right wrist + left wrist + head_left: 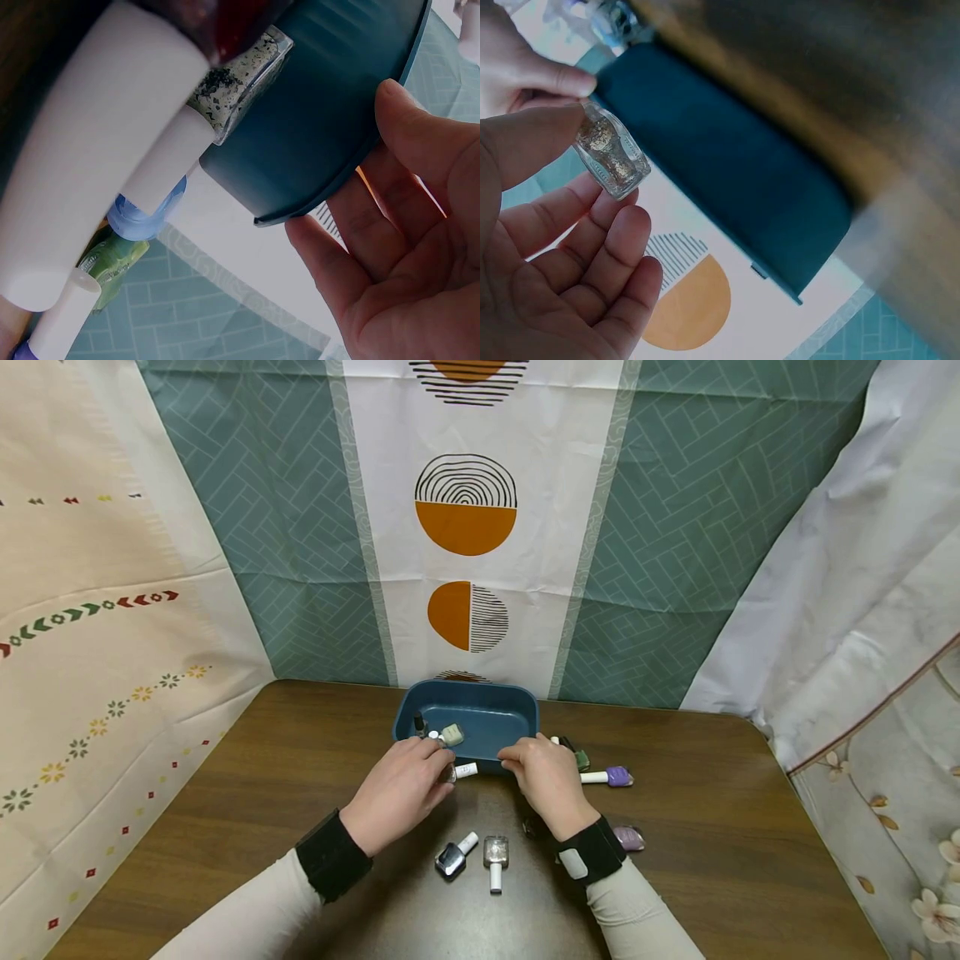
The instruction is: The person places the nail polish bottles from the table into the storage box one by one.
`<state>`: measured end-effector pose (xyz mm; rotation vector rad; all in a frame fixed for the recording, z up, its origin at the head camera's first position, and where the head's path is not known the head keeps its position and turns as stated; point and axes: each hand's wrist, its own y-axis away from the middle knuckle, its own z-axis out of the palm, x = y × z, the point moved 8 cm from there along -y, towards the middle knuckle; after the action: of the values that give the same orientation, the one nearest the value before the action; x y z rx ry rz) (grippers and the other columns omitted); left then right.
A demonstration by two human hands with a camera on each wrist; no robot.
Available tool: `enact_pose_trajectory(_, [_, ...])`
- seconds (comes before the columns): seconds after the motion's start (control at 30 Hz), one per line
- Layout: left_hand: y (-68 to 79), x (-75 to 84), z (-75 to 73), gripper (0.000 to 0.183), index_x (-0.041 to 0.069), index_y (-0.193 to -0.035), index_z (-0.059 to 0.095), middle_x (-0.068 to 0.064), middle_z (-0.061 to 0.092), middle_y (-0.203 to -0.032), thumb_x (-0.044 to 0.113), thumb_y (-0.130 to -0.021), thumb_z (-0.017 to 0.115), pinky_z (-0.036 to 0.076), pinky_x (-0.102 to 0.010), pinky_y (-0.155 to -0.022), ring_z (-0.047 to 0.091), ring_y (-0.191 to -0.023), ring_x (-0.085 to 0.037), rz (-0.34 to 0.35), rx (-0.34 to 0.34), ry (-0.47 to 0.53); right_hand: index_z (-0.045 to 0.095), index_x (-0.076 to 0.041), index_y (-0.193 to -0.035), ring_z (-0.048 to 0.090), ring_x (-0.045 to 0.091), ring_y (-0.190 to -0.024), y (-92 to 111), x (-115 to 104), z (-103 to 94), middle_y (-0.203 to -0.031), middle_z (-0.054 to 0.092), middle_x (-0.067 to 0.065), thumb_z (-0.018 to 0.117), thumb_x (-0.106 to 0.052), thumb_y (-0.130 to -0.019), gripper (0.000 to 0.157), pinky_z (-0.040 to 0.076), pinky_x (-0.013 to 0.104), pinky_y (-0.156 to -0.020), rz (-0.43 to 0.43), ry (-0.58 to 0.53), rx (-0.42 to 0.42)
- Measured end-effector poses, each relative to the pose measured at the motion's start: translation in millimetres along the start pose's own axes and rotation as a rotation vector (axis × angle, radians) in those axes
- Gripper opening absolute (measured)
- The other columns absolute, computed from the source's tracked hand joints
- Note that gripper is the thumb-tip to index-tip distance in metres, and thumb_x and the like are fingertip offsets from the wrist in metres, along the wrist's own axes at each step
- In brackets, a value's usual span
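Note:
My left hand (401, 785) pinches a small clear nail polish bottle (613, 150) with gold flakes between thumb and fingers, at the front left of a dark blue plastic bin (495, 724). Its white cap (466, 769) points right in the head view. My right hand (547, 781) grips the bin's front rim near the right corner, thumb against the outer wall in the right wrist view. Inside the bin, at the left, lie a pale beige nail polish bottle (452, 734) and a black-capped one (419, 722), partly hidden by the left hand.
Nearer on the wooden table (697, 827) lie a dark nail polish bottle (450, 860) and a clear glittery one (496, 850). Purple (618, 777), green (582, 761) and mauve (628, 838) bottles lie right of the bin. A patterned curtain (645, 527) hangs behind the table.

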<state>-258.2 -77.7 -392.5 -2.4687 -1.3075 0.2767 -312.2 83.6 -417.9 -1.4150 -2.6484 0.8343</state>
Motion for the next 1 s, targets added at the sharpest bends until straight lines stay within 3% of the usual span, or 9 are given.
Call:
enact_pose_trajectory(0.2, [-11.3, -4.5, -10.1, 0.030, 0.010, -0.107, 0.071, 0.002, 0.060, -0.092, 0.029, -0.085, 0.078, 0.043, -0.029, -0.075, 0.048, -0.081, -0.015, 0.011, 0.041, 0.008, 0.080, -0.022, -0.094, 0.068, 0.012, -0.082, -0.1, 0.7, 0.5, -0.086, 0.071, -0.008, 0.077, -0.020, -0.086, 0.009, 0.045, 0.044, -0.099, 0.000, -0.001, 0.004])
enact_pose_trajectory(0.53, [-24.9, -14.9, -21.2, 0.030, 0.010, -0.103, 0.070, 0.002, 0.060, -0.091, 0.027, -0.081, 0.082, 0.043, -0.030, -0.076, 0.048, -0.082, -0.016, -0.002, 0.080, 0.022, 0.080, -0.022, -0.095, 0.067, 0.011, -0.082, -1.4, 2.4, 3.1, -0.085, 0.070, -0.009, 0.076, -0.020, -0.087, 0.010, 0.046, 0.042, -0.098, 0.001, 0.019, -0.010])
enact_pose_trajectory(1.0, [-34.4, -25.3, -21.8, 0.028, 0.008, -0.104, 0.071, 0.001, 0.060, -0.091, 0.026, -0.085, 0.078, 0.043, -0.030, -0.077, 0.049, -0.082, -0.018, -0.029, 0.061, 0.001, 0.080, -0.022, -0.096, 0.068, 0.010, -0.083, -1.2, 2.6, 2.4, -0.086, 0.071, -0.009, 0.076, -0.020, -0.087, 0.010, 0.046, 0.041, -0.098, 0.008, 0.011, -0.015])
